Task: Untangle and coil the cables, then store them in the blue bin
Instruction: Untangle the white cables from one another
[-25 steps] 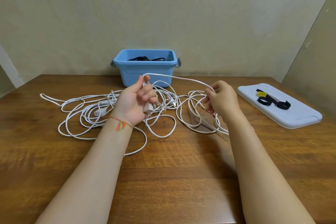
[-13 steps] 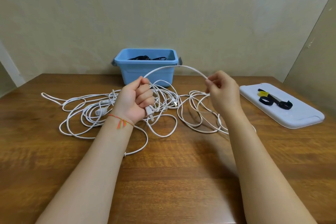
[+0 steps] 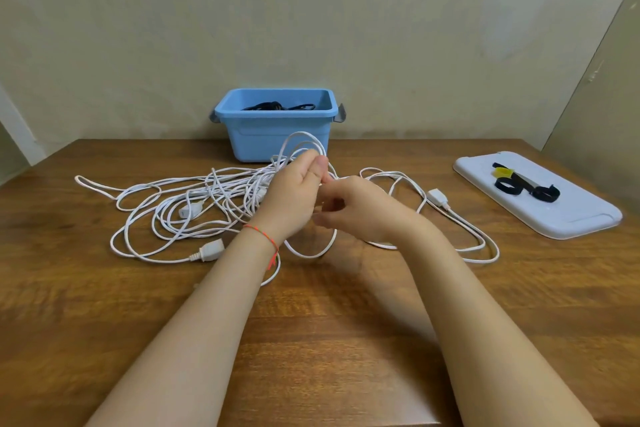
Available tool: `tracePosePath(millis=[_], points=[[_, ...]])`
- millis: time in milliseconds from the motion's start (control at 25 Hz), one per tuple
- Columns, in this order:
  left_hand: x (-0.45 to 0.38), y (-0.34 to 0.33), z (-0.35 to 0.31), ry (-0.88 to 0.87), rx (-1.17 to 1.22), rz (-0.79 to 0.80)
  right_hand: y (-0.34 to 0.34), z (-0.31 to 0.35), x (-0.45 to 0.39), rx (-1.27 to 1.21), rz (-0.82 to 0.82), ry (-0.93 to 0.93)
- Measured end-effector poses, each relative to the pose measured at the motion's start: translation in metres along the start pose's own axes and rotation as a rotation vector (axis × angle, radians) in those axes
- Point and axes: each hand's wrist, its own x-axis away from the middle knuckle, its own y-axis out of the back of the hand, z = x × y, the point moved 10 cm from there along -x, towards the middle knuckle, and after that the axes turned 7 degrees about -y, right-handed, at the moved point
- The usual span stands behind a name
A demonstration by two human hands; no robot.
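Left hand (image 3: 294, 196) fingers clamp white cable (image 3: 304, 144) loops; right hand (image 3: 360, 208) grip unclear (blurred).

Camera: one wide-angle view, worn on the person's head.
Facing: forward and down, toward the wall at 12 o'clock.
Nearness: close; both forearms enter from 6 o'clock, the table (image 3: 104, 305) fills the lower half.
Far edge: bin (image 3: 277, 135) at 12 o'clock.
Shared views: none.
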Motion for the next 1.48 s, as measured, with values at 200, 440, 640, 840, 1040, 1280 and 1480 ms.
tracePosePath(millis=[200, 440, 640, 840, 1040, 1280, 1480], points=[[0.000, -0.008, 0.000, -0.043, -0.345, 0.141, 0.043, -0.032, 0.011, -0.322, -0.098, -0.134], [0.010, -0.023, 0.006, 0.279, 0.556, 0.254, 0.068, -0.041, 0.018, -0.488, -0.229, -0.082], [0.022, -0.040, -0.001, 0.453, 1.230, 0.382, 0.074, -0.035, 0.015, -0.529, -0.477, -0.044], [0.025, -0.052, 0.007, 0.496, 1.202, 0.442, 0.093, -0.047, 0.024, -0.466, -0.761, -0.043], [0.025, -0.049, -0.002, 0.434, 1.315, 0.462, 0.090, -0.054, 0.026, -0.510, -0.783, -0.132], [0.005, -0.006, 0.039, 0.468, 1.576, -0.162, 0.071, -0.074, 0.010, -0.320, -0.496, -0.317], [0.001, 0.024, 0.050, 0.351, 1.446, -0.354, 0.084, -0.098, 0.014, -0.031, -0.531, -0.477]])
